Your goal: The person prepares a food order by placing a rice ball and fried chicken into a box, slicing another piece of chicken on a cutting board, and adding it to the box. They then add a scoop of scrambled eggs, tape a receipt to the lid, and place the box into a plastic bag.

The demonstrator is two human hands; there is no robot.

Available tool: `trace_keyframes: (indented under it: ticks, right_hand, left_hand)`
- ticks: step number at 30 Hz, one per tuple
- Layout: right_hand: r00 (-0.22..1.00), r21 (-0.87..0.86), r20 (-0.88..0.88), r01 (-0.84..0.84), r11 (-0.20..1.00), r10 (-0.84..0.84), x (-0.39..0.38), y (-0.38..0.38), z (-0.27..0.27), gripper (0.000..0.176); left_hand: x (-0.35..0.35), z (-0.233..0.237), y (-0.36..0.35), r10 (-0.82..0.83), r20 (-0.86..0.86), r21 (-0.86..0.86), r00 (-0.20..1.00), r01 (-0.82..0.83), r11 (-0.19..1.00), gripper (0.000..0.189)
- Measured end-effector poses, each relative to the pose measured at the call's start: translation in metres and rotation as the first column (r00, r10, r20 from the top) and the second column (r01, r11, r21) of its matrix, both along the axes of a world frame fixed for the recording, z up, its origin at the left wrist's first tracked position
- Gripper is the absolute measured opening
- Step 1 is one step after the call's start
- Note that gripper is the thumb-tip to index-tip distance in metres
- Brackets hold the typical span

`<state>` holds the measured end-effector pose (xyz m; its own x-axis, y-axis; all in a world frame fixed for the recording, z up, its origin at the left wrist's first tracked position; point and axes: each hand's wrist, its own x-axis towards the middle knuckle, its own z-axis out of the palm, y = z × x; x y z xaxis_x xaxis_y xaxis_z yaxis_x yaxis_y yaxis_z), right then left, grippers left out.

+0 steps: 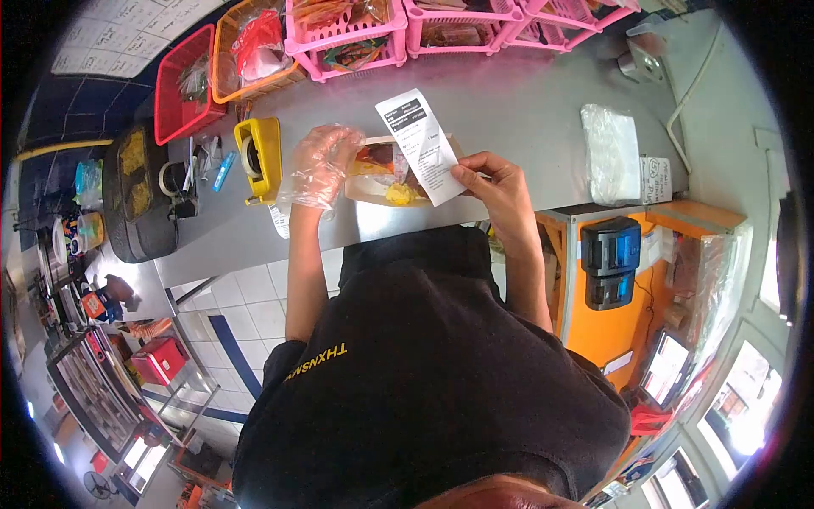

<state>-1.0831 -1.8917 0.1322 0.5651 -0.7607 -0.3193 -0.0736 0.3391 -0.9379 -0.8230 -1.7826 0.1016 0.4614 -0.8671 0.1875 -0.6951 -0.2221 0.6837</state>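
My right hand [498,188] pinches the lower right edge of a printed paper receipt [421,151] between thumb and fingers. The receipt is tilted and covers part of an open food box [360,187] on the metal counter. Inside the box lie yellow food [402,194] and orange-brown food [375,158]; the receipt hides the rest. My left hand [326,163], in a clear plastic glove, is curled at the box's left side and closed on its edge. Just left of that hand stands a yellow tape dispenser [264,159].
Pink baskets [346,38], an orange basket [222,64] and a red basket [164,110] line the counter's back. A stack of clear plastic bags [609,154] lies at right. A black bag-like case [140,208] and a blue marker [224,171] lie at left.
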Motion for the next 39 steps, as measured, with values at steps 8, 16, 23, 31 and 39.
trace_keyframes:
  ticks: [8,16,23,31,39]
  right_hand:
    - [1.0,0.004,0.024,0.001,1.0,-0.001,0.0,-0.005,-0.001,0.017]
    - [1.0,0.007,0.026,0.003,1.0,-0.004,-0.001,-0.006,-0.001,0.018]
    - [0.999,0.01,0.038,0.002,1.0,-0.002,-0.003,-0.007,-0.005,0.02]
    - [0.998,0.024,0.057,0.035,0.999,-0.036,-0.005,-0.006,-0.006,0.019]
    - [0.998,0.032,0.046,0.046,0.998,-0.047,-0.005,-0.004,-0.005,0.018]
  left_hand:
    - [0.002,-0.009,0.005,0.01,-0.084,0.019,0.996,-0.008,1.0,0.022]
    - [0.003,-0.021,0.009,0.032,-0.073,0.105,0.997,-0.024,0.994,0.029]
    - [0.009,-0.026,0.01,-0.03,0.019,0.111,0.999,0.028,0.993,0.031]
    - [0.004,-0.012,0.009,0.042,-0.105,0.114,0.994,-0.03,0.993,0.029]
    - [0.005,-0.018,0.012,0.042,-0.106,0.082,0.993,-0.033,0.996,0.028]
